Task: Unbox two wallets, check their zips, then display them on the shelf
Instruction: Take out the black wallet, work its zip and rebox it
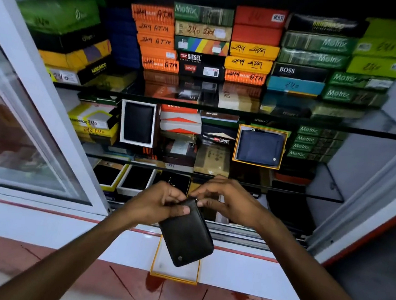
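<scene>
A black wallet (186, 236) with a small round stud near its lower corner hangs tilted in front of the cabinet sill. My left hand (160, 200) grips its upper end, thumb across the face. My right hand (226, 199) pinches the zip pull at the wallet's top corner. Under the wallet an open box (174, 269) with a yellow rim and white inside lies on the white ledge. On the middle glass shelf (329, 196) a navy blue wallet (259, 145) stands upright in a yellow-rimmed box. A black wallet (138, 122) in a white-rimmed box stands further left.
The top glass shelf (377, 130) holds stacks of coloured wallet boxes (202, 45). More boxes fill the middle shelf, and open boxes (125, 177) lie on the bottom level. A sliding glass door (23, 131) stands to the left. Red floor tiles (104, 286) lie below the ledge.
</scene>
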